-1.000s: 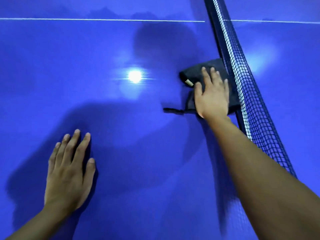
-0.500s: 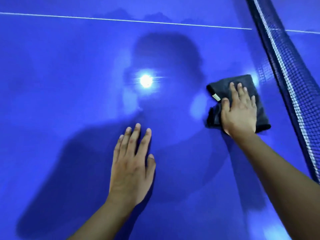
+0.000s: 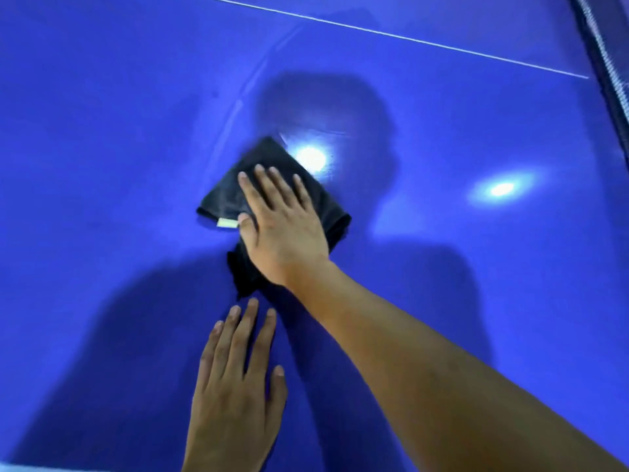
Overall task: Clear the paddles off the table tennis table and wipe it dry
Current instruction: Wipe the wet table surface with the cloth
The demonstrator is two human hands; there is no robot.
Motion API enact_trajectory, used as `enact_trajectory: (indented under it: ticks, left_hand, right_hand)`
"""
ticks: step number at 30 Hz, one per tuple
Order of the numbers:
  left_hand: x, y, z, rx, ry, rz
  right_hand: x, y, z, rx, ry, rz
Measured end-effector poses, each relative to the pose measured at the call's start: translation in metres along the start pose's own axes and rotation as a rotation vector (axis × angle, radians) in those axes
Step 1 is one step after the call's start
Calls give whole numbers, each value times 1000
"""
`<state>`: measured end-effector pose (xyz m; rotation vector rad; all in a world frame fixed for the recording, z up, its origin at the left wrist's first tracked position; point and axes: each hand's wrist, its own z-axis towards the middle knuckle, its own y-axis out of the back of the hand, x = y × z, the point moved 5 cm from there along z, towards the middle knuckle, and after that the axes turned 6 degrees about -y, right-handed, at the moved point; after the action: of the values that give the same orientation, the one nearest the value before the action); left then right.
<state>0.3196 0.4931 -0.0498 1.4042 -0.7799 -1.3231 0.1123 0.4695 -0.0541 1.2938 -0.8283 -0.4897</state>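
Observation:
A folded dark cloth (image 3: 235,189) with a small pale tag lies flat on the blue table tennis table (image 3: 102,165), near the middle of the view. My right hand (image 3: 282,219) presses down on it, palm flat and fingers spread. My left hand (image 3: 235,396) rests flat on the bare table just below the cloth, fingers together, holding nothing. No paddle is in view.
The dark net (image 3: 609,63) runs down the far right edge. A white line (image 3: 391,35) crosses the table at the top. Two bright lamp reflections and my shadow lie on the glossy surface. The table's near edge shows at the bottom left.
My right hand has slid the cloth leftward, away from the net, towards the middle of the table. My left hand has shifted right and now sits just below the cloth.

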Motion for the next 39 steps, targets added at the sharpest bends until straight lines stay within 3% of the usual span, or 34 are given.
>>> enact_trajectory:
  ticks: [5,10,16,23,28,33,39]
  left_hand:
    - [-10,-2,-8,-22,53,32]
    - [-68,-20,-22,-37,-150,17]
    - [-148,-47,-31,-32,-175,16]
    - [-157,-54,-28,-27,-107,29]
    - [-161,-52,-28,-64,-116,42]
    - [-164,-50,-28,-69,-116,54]
    - [-166,-45,-30,-36,-83,40]
  right_hand:
    - [21,-10,-1,48,68,-10]
    - [-22,5,-24,62,86,-75]
    - [-170,55,-89,31,-170,6]
    - [-369,118,-174,-44,-514,-41]
    - [-462,150,-248,-139,-705,-52]
    - [-488,157,-285,-149,-800,-84]
    - [-467,148,-283,-115,-903,-111]
